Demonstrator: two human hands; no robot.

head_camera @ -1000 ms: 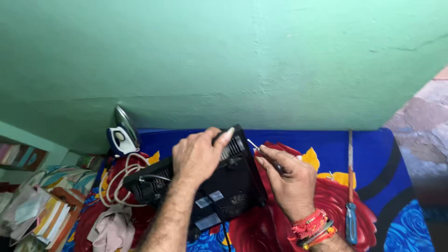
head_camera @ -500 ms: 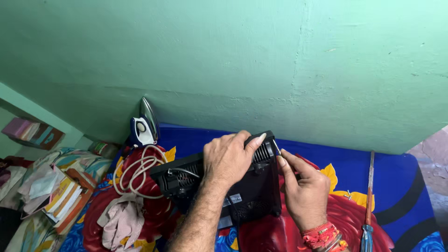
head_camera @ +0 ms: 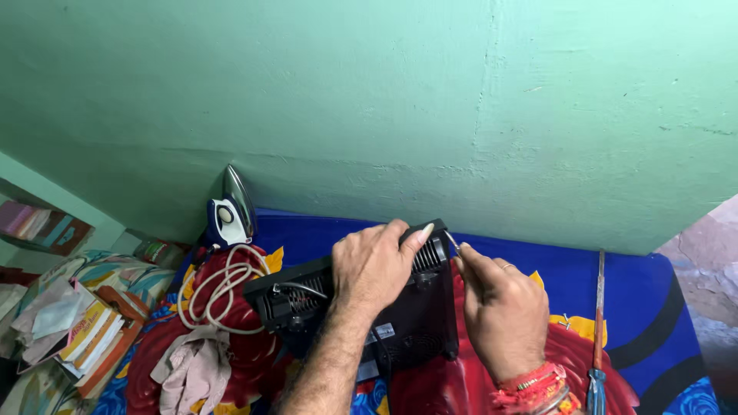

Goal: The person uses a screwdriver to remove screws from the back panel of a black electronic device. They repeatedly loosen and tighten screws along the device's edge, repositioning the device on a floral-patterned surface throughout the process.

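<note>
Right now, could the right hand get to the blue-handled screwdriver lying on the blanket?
Probably yes. The screwdriver lies bare on the blanket just to the right of the right hand, nothing between them. But that hand pinches a thin tool against the black appliance, so it would have to let go first.

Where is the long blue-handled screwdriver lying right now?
The screwdriver lies on the blue patterned cloth at the lower right of the head view, apart from the right hand.
</note>
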